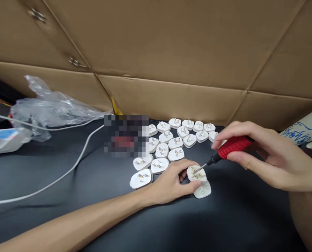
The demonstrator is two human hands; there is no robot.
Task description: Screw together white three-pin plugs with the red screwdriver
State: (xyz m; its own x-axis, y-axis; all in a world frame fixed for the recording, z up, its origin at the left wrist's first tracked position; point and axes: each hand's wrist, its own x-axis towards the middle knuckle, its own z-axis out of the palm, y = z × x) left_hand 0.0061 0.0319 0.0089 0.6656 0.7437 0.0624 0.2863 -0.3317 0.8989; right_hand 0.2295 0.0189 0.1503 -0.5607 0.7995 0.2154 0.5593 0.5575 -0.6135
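My left hand (175, 182) grips a white plug piece (201, 175) between thumb and fingers, low over the black table. Brass-coloured metal parts show inside that piece. Beneath and in front of it lies a white plug cover (203, 190). My right hand (261, 154) is closed around a red-handled screwdriver (233, 147); its metal tip reaches into the held piece. Beyond my left hand, several white plugs (161, 151) rest on the table with their prongs facing up.
Brown padded panels (171, 42) rise behind the black table (113, 217). Clear plastic wrap (56, 105) and a white cable (78, 161) lie at left, near a white tray (8, 141). A pale cylindrical container with blue markings (303, 127) is at right. One patch is pixelated.
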